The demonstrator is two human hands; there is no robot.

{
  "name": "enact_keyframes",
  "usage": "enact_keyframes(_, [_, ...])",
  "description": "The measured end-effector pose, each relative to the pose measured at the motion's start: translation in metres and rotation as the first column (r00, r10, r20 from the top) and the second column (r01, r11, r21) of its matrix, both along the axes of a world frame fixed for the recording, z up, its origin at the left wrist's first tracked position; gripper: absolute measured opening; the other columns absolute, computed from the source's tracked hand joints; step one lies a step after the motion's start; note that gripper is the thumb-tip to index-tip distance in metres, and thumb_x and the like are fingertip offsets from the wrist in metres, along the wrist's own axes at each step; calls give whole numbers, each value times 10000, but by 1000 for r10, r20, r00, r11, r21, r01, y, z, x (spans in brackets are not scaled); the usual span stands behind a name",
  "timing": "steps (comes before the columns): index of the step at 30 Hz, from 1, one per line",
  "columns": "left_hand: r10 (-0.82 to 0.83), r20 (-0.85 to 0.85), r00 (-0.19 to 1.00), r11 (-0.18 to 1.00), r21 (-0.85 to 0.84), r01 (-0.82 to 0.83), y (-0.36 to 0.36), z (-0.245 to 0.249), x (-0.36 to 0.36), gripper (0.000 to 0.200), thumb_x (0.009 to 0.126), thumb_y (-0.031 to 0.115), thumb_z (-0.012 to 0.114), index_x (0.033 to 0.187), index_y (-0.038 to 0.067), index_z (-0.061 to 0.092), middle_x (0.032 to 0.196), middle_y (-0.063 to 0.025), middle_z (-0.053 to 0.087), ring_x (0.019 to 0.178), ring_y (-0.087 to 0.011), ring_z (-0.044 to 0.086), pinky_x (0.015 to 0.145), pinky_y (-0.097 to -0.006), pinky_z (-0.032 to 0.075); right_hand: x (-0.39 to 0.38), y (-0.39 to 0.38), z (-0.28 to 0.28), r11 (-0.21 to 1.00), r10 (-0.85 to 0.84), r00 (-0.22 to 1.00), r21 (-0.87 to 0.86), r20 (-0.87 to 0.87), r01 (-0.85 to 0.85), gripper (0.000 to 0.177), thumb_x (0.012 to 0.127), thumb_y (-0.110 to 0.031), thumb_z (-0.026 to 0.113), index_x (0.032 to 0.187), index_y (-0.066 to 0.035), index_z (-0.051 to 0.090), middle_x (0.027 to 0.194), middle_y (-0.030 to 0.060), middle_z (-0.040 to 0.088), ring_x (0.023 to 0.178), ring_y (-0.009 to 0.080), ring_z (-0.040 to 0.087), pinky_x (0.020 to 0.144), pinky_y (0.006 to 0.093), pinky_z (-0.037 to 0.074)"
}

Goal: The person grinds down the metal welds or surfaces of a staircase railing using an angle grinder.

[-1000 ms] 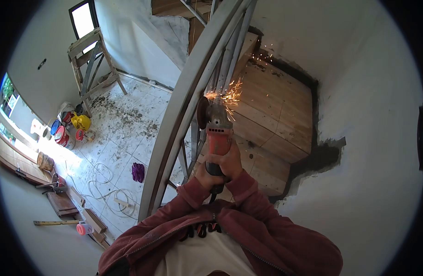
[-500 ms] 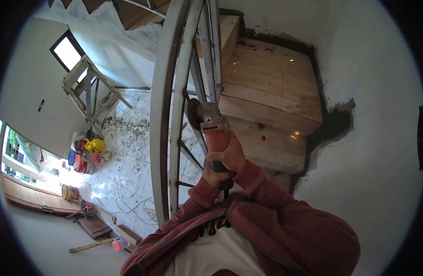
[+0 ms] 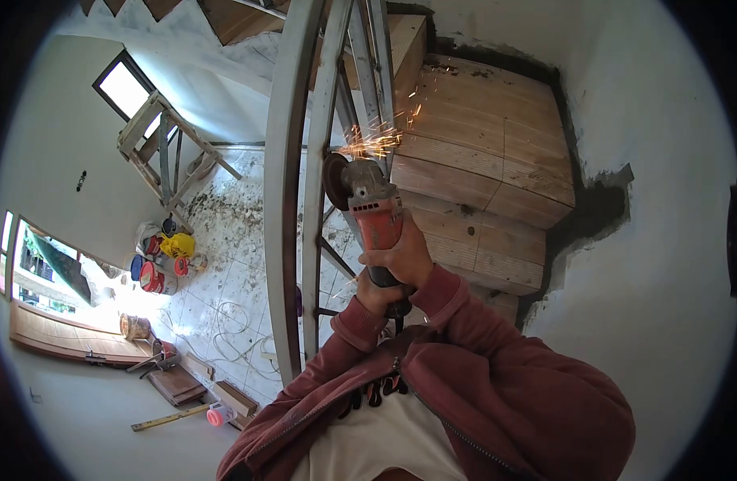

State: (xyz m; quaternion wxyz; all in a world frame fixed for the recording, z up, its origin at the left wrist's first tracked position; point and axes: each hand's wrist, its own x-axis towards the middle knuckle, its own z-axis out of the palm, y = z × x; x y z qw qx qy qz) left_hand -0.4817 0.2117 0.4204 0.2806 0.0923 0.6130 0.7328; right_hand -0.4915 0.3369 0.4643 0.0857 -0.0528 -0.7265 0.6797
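Note:
Both my hands are closed around a red angle grinder (image 3: 378, 226). My right hand (image 3: 407, 255) wraps the red body, while my left hand (image 3: 378, 293) grips the dark rear end below it. The grinder's disc (image 3: 336, 181) is against or very near a grey metal bar of the stair railing (image 3: 325, 112); the exact contact spot is hard to make out. Orange sparks (image 3: 375, 141) spray from the disc up and to the right, across the railing bars.
Wood-look stair steps (image 3: 464, 172) rise at the right along a wall with dark mortar patches (image 3: 599, 210). Down on the tiled floor (image 3: 238, 200) are a wooden trestle (image 3: 164, 148), several buckets (image 3: 157, 277), a coiled cord (image 3: 228, 325) and a spirit level (image 3: 169, 418).
A bright burst of sparks now shows at the disc, where only a few scattered glints were before. The grinder has shifted slightly up against the railing, and the view has moved a little.

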Motion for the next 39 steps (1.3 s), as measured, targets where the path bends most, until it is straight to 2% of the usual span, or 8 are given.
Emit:
enact_keyframes(2, [65, -99, 993, 995, 77, -58, 3, -3, 0, 677, 536, 133, 824, 1141, -7, 553, 1036, -97, 656, 949, -215, 654, 821, -326, 530, -2, 2, 4, 1000, -2, 1000, 4, -11, 2, 788, 528, -159, 855, 1160, 26, 422, 1052, 135, 573, 948, 224, 582, 854, 341, 480])
enact_keyframes(17, [52, -65, 997, 979, 198, -38, 5, 6, 0, 661, 544, 93, 793, 1147, -13, 544, 1057, -105, 649, 965, -225, 648, 835, -340, 530, -2, 2, 10, 996, -24, 1000, 84, -2, 24, 801, 519, -214, 861, 1139, 36, 419, 1046, 222, 596, 984, 326, 613, 857, 380, 493])
enact_keyframes(21, [-6, 30, 1000, 996, 87, 3, 3, 4, 0, 662, 540, 84, 770, 1154, -16, 545, 1063, -111, 648, 972, -229, 647, 847, -348, 524, -1, 1, -2, 997, -11, 1000, 81, -13, 12, 846, 513, -207, 865, 1185, 29, 409, 1070, 217, 596, 1007, 333, 608, 875, 385, 488])
enact_keyframes(23, [95, -58, 994, 967, 242, -78, 10, 6, 4, 671, 536, 89, 768, 1161, -16, 545, 1068, -112, 645, 988, -228, 642, 857, -352, 518, -5, 2, 1, 997, -19, 998, 77, -64, 24, 856, 511, -205, 865, 1196, 26, 407, 1078, 214, 595, 1008, 332, 608, 878, 386, 487])
enact_keyframes(29, [15, -48, 999, 1000, -16, -16, 0, -4, -2, 687, 536, 104, 790, 1166, -9, 540, 1074, -106, 639, 1009, -229, 634, 865, -348, 511, 1, 2, 8, 999, -5, 1000, 46, 22, 4, 851, 510, -191, 860, 1199, 24, 409, 1072, 212, 598, 1002, 333, 609, 881, 392, 485])
enact_keyframes(32, [108, -110, 988, 982, 168, -88, 8, 2, 1, 690, 534, 103, 789, 1168, -9, 540, 1074, -106, 638, 1001, -230, 636, 862, -346, 512, -3, 2, 7, 998, -1, 999, 63, 37, -1, 848, 512, -189, 857, 1200, 26, 411, 1065, 211, 601, 987, 336, 614, 872, 391, 489])
enact_keyframes(35, [17, 34, 999, 993, 119, -21, 4, 3, 0, 699, 533, 100, 790, 1176, -6, 538, 1083, -108, 635, 996, -225, 635, 861, -346, 511, -3, -1, -9, 997, -35, 997, 59, -75, 39, 844, 508, -188, 854, 1195, 30, 415, 1057, 210, 603, 966, 328, 620, 859, 390, 496])
enact_keyframes(39, [36, -77, 996, 989, 146, -25, 7, 1, -5, 699, 530, 94, 781, 1177, -8, 538, 1087, -109, 632, 998, -221, 632, 861, -344, 511, -3, 3, 7, 998, -20, 1000, 67, -2, 20, 836, 506, -186, 853, 1184, 36, 417, 1037, 210, 607, 956, 325, 624, 853, 390, 498])
